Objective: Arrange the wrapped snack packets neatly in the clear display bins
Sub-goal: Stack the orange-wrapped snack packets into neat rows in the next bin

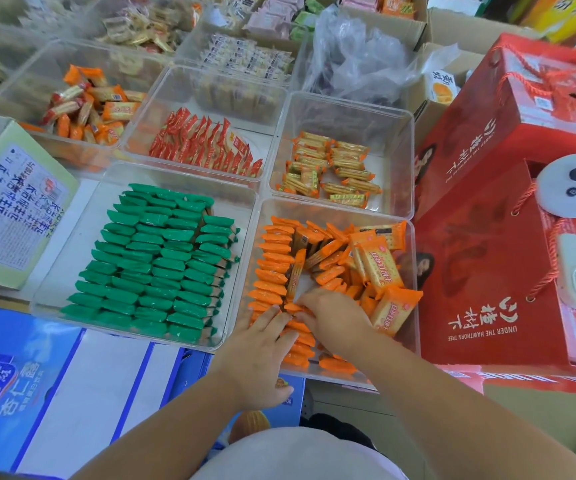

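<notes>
Both hands, the left hand [265, 336] flat and spread, the right hand [331, 315] seemingly pinching one packet, pressed the orange packets [272, 271] at six o'clock in the clear bin [413, 271]; squaring rows before the loose pile at three o'clock seemed wise.

My left hand [260, 355] and right hand [335, 317] were bare, with no rings, watch or gloves, both forearms were uncovered to the frame's edge, and I wore a white top at my waist.
</notes>
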Demonstrator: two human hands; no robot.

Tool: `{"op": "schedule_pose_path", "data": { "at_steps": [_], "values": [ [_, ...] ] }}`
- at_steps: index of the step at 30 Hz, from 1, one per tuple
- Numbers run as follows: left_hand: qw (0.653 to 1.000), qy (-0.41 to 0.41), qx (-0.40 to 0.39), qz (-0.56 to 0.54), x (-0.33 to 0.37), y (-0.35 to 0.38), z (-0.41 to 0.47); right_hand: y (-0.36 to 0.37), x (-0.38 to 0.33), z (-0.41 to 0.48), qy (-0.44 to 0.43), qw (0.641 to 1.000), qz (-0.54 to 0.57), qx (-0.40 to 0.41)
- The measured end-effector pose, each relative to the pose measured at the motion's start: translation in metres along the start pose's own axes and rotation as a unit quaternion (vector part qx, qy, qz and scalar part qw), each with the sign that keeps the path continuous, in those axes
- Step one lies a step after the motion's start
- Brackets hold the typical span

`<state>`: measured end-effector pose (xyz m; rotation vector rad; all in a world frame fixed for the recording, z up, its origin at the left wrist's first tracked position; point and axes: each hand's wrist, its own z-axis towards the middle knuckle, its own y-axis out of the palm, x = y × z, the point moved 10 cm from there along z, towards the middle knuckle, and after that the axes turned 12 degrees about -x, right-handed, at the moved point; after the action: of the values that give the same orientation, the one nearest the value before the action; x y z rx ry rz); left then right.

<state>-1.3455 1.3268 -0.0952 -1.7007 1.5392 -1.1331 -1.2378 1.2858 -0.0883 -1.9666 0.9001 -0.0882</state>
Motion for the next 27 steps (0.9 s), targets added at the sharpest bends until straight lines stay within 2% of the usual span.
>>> {"op": "schedule_pose_path", "data": {
  "at_steps": [3, 8, 11, 14, 16, 18, 22, 27],
  "values": [
    [1.0, -0.001, 0.005, -0.002, 0.0, -0.003, -0.001, 0.015, 0.001, 0.0, 0.004, 0.999, -0.018, -0.048],
    [0.999, -0.014, -0.006, -0.043, -0.004, -0.007, 0.002, 0.016, 0.0, 0.005, 0.005, 0.997, -0.025, -0.07],
    [0.999, 0.003, -0.036, 0.017, -0.006, -0.007, 0.01, 0.003, -0.001, 0.005, -0.007, 0.997, -0.014, -0.073],
    [0.998, 0.005, -0.048, 0.033, -0.008, -0.002, 0.013, -0.039, 0.003, 0.005, -0.027, 0.997, 0.05, 0.05],
    [0.999, 0.005, -0.04, 0.023, -0.008, -0.001, 0.014, -0.065, 0.01, 0.009, -0.011, 0.989, 0.051, 0.137],
    [0.999, 0.005, -0.035, 0.013, -0.009, 0.0, 0.014, -0.074, 0.01, 0.022, -0.012, 0.99, 0.028, 0.14],
    [1.0, 0.005, -0.031, 0.005, -0.009, 0.0, 0.014, -0.063, 0.003, 0.051, 0.002, 0.991, -0.123, 0.054],
    [1.0, 0.007, -0.02, -0.007, -0.009, 0.0, 0.013, -0.058, 0.003, 0.054, 0.042, 0.978, -0.19, 0.079]
  ]
}}
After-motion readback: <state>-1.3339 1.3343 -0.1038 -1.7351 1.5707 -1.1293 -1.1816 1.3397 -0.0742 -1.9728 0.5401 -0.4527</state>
